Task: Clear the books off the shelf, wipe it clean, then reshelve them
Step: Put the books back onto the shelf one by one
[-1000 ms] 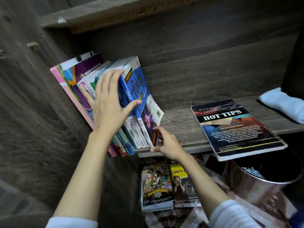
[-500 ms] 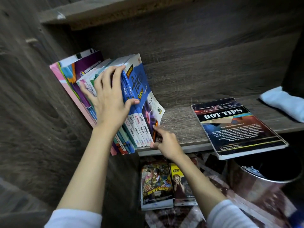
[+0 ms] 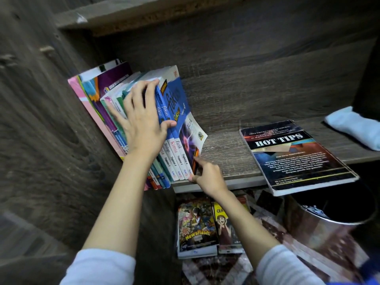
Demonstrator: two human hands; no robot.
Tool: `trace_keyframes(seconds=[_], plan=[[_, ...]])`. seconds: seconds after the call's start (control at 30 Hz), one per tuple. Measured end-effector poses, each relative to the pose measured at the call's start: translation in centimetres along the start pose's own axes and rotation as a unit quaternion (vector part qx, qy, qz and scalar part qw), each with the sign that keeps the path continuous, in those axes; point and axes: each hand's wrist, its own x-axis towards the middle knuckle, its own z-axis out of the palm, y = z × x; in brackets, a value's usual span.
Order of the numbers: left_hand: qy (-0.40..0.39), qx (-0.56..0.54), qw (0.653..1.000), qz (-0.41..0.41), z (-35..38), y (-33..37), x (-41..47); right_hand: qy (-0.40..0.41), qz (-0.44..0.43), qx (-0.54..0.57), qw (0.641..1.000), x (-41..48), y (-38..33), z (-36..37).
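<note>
1. My left hand (image 3: 141,124) is spread over the spines of the leaning row of paperback textbooks (image 3: 174,153), blue "fokus" volumes outermost, at the left end of the dark wood-grain shelf (image 3: 226,157). The fingertips hook over the top edges and the thumb presses a blue spine. It works as a clamp so the row doesn't fan out.
2. My right hand (image 3: 207,175) is curled at the row's foot, thumb and forefinger pinching the thin orange-and-black book (image 3: 195,159) at the right end. Probably squaring the bottom edge.
3. The row leans left against the cabinet wall (image 3: 51,120). No bookend, hence two hands.
4. The glossy black "HOT TIPS" paperback (image 3: 294,157) lies flat, well apart to the right, its corner overhanging the shelf front. Not yet stood up.
5. A folded light-blue cloth (image 3: 353,128) sits at the far right of the shelf. My read: wiping is done, reshelving is underway.
6. Colourful comic books (image 3: 197,225) lie on the floor below, beside a shiny metal bin (image 3: 329,223).
</note>
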Motion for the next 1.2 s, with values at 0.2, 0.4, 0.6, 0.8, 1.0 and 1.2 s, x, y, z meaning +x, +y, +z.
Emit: trace_keyframes(seconds=[0.2,0.4,0.6,0.8,1.0,1.2], plan=[[-0.011,-0.002,0.997,-0.074,-0.2,3.2,-1.5,-0.042,-0.068,-0.004,0.997,-1.3,0.4,-5.0],[0.094,-0.155,0.961,-0.207,1.8,9.2,-6.1,0.158,-0.046,-0.178,0.97,-3.1,4.1,-13.9],[-0.243,-0.319,0.88,-0.253,6.1,13.8,-9.8,0.223,0.203,-0.258,0.918,-5.5,8.9,-20.4],[-0.419,-0.356,0.773,-0.317,9.5,15.6,-11.8,0.228,0.249,-0.124,0.933,-5.9,10.7,-21.7],[-0.454,-0.526,0.597,-0.402,10.1,17.0,-12.0,0.216,0.293,-0.046,0.93,-5.8,10.7,-22.4],[-0.434,-0.537,0.58,-0.432,10.0,15.7,-11.8,0.137,0.315,0.196,0.919,-6.5,10.0,-22.8]])
